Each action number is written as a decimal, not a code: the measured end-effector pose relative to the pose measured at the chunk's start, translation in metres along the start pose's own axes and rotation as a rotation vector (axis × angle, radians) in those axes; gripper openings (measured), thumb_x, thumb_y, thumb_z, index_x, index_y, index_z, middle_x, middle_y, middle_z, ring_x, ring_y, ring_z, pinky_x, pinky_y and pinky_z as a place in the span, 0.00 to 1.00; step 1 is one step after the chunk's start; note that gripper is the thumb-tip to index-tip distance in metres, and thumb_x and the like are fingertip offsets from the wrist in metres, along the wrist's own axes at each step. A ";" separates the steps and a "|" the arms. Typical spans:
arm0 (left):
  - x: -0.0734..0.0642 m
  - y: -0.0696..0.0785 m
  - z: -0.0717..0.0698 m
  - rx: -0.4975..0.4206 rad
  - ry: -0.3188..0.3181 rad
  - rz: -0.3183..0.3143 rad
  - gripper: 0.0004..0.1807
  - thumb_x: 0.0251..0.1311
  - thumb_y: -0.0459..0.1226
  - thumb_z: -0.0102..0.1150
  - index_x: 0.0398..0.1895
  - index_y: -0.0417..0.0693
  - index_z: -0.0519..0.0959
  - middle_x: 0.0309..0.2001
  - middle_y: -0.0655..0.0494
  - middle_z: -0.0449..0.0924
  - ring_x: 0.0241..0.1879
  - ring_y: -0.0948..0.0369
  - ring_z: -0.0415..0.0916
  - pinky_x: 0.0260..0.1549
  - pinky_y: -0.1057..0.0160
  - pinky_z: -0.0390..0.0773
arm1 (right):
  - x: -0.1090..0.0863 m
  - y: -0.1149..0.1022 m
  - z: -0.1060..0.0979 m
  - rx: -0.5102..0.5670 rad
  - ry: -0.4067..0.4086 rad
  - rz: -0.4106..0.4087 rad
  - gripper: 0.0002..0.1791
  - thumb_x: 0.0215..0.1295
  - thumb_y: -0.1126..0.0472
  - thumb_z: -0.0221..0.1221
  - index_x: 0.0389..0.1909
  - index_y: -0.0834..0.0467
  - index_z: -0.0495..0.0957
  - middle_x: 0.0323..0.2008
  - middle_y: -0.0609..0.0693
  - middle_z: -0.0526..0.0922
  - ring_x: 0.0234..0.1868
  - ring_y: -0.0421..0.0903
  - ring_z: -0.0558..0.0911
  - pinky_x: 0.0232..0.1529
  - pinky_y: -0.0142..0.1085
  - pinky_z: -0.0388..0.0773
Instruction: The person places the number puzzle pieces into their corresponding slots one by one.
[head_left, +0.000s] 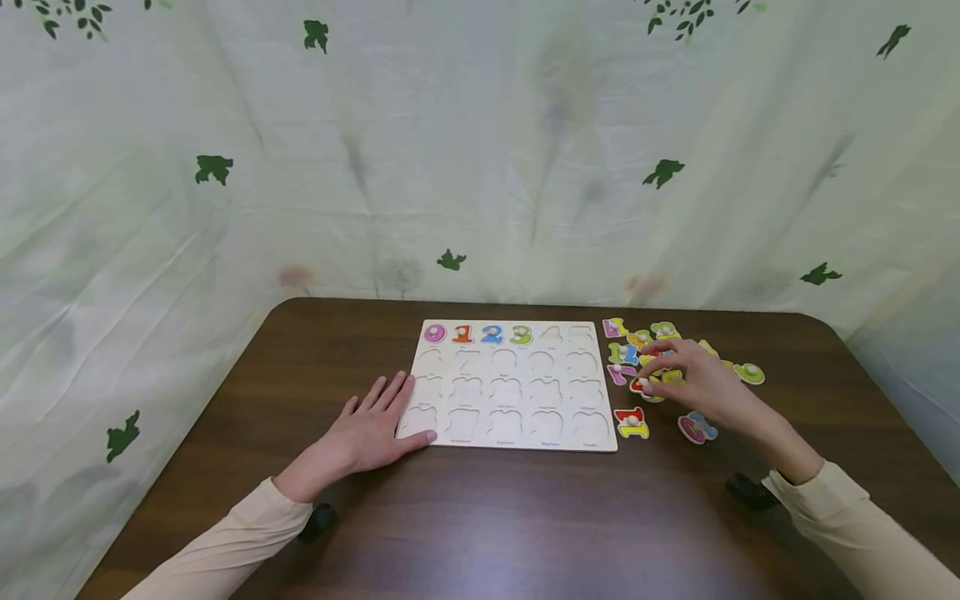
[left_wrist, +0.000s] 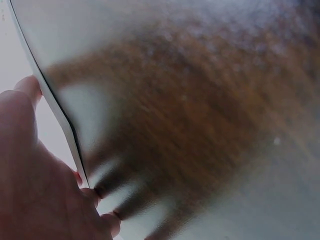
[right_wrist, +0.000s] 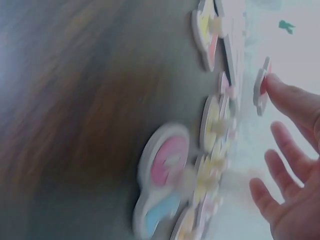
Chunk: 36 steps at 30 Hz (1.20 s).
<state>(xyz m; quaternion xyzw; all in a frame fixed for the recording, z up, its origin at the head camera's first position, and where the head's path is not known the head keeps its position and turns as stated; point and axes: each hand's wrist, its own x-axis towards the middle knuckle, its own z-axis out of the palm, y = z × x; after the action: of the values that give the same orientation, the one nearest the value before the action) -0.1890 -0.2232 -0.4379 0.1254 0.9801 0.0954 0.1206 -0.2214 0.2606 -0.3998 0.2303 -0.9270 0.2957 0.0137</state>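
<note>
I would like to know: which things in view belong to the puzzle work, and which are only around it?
Part of the work:
white number board, left hand resting at its edge
fitted pieces 0 to 3
loose number pieces, right of the board
red piece, pinched by the right hand

Only around it:
brown table
printed curtain
black wrist devices

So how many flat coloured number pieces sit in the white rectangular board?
4, along its top row from the left: pink zero, orange one, blue two, green three. None there seem hidden.
</note>
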 end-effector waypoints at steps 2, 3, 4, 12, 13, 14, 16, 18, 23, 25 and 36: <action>0.000 0.001 -0.002 0.003 -0.009 -0.003 0.60 0.54 0.77 0.42 0.80 0.50 0.42 0.79 0.50 0.37 0.76 0.46 0.35 0.65 0.32 0.44 | 0.008 -0.003 0.002 0.016 0.007 0.001 0.04 0.60 0.58 0.69 0.36 0.48 0.87 0.58 0.58 0.77 0.60 0.59 0.69 0.50 0.54 0.70; -0.001 0.002 -0.003 0.007 -0.016 -0.007 0.60 0.54 0.77 0.41 0.80 0.50 0.42 0.79 0.50 0.37 0.76 0.46 0.34 0.65 0.32 0.43 | 0.012 -0.004 0.003 0.028 0.014 -0.002 0.04 0.60 0.58 0.70 0.36 0.50 0.87 0.57 0.58 0.77 0.60 0.59 0.69 0.50 0.55 0.70; -0.002 0.003 -0.004 0.011 -0.023 -0.011 0.60 0.54 0.76 0.41 0.80 0.51 0.41 0.79 0.50 0.37 0.76 0.47 0.34 0.65 0.33 0.43 | 0.016 -0.006 0.004 0.043 0.018 0.004 0.05 0.60 0.59 0.69 0.37 0.51 0.87 0.58 0.59 0.77 0.60 0.60 0.69 0.51 0.55 0.70; -0.010 0.014 -0.020 0.002 -0.037 0.003 0.56 0.59 0.71 0.45 0.79 0.46 0.44 0.78 0.45 0.40 0.76 0.43 0.38 0.65 0.31 0.44 | 0.052 -0.014 0.017 0.071 0.017 0.092 0.06 0.62 0.58 0.68 0.39 0.53 0.88 0.61 0.58 0.73 0.64 0.61 0.66 0.56 0.58 0.67; -0.010 0.015 -0.020 0.006 -0.038 0.001 0.56 0.59 0.72 0.45 0.79 0.46 0.44 0.79 0.46 0.40 0.76 0.43 0.37 0.65 0.32 0.44 | 0.057 -0.016 0.018 0.081 0.014 0.084 0.06 0.62 0.59 0.68 0.39 0.54 0.88 0.61 0.59 0.73 0.64 0.62 0.65 0.56 0.58 0.66; -0.010 0.015 -0.020 0.009 -0.037 0.000 0.56 0.59 0.72 0.44 0.79 0.46 0.44 0.79 0.46 0.40 0.76 0.43 0.38 0.65 0.32 0.44 | 0.062 -0.018 0.020 0.084 0.010 0.078 0.06 0.61 0.59 0.68 0.38 0.55 0.88 0.60 0.59 0.74 0.64 0.61 0.66 0.56 0.58 0.67; -0.010 0.014 -0.020 0.005 -0.032 0.003 0.56 0.59 0.72 0.45 0.79 0.46 0.44 0.78 0.45 0.40 0.76 0.43 0.38 0.65 0.31 0.44 | 0.073 -0.021 0.023 0.099 0.003 0.065 0.06 0.61 0.61 0.69 0.38 0.57 0.87 0.59 0.60 0.75 0.62 0.61 0.67 0.56 0.58 0.67; -0.008 0.012 -0.017 0.002 -0.027 0.004 0.57 0.58 0.73 0.44 0.79 0.45 0.44 0.79 0.45 0.40 0.76 0.43 0.37 0.65 0.31 0.44 | 0.083 -0.023 0.026 0.077 0.001 0.054 0.06 0.61 0.61 0.68 0.38 0.57 0.87 0.58 0.61 0.76 0.61 0.61 0.69 0.55 0.57 0.68; -0.005 0.007 -0.010 0.007 -0.014 0.005 0.60 0.54 0.77 0.40 0.80 0.47 0.44 0.79 0.48 0.39 0.76 0.45 0.36 0.65 0.32 0.43 | 0.108 -0.028 0.033 0.049 -0.020 0.050 0.05 0.62 0.61 0.68 0.37 0.57 0.87 0.58 0.61 0.76 0.61 0.61 0.69 0.58 0.56 0.66; -0.004 0.006 -0.009 0.017 -0.017 -0.002 0.60 0.54 0.78 0.39 0.80 0.49 0.43 0.79 0.49 0.38 0.76 0.46 0.36 0.66 0.33 0.43 | 0.116 -0.028 0.036 0.054 -0.035 0.045 0.05 0.62 0.62 0.68 0.37 0.57 0.87 0.58 0.60 0.76 0.62 0.61 0.69 0.59 0.56 0.66; -0.010 0.014 -0.016 0.023 -0.034 -0.006 0.57 0.58 0.73 0.43 0.80 0.47 0.44 0.79 0.48 0.39 0.76 0.45 0.37 0.66 0.34 0.45 | 0.147 -0.030 0.054 0.044 -0.099 0.040 0.02 0.60 0.65 0.67 0.33 0.58 0.87 0.58 0.62 0.76 0.62 0.60 0.70 0.60 0.52 0.66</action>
<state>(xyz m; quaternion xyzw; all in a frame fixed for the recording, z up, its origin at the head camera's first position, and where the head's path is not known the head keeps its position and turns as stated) -0.1809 -0.2156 -0.4173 0.1254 0.9793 0.0818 0.1359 -0.3333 0.1473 -0.4042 0.2264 -0.9243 0.3043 -0.0429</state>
